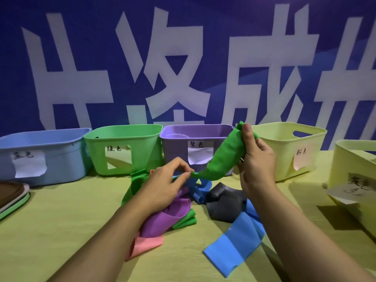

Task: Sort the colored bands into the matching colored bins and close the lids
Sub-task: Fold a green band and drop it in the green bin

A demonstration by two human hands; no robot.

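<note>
Here the person holds a green band (221,157) stretched between both hands above the table (71,231), its long axis slanting from low at the left to high at the right. The left hand (162,184) pinches the band's twisted lower end with a thumb-and-fingertip grip. The right hand (256,157) is closed on the raised upper end, thumb pressed against the band's top, in front of the purple bin (183,139). Below lie a purple band (171,216), a pink band (146,247), a blue band (236,247), a dark grey band (223,204) and more green material. At the back stand the blue bin (50,147), green bin (122,137) and pale yellow bin (284,139), all open.
</note>
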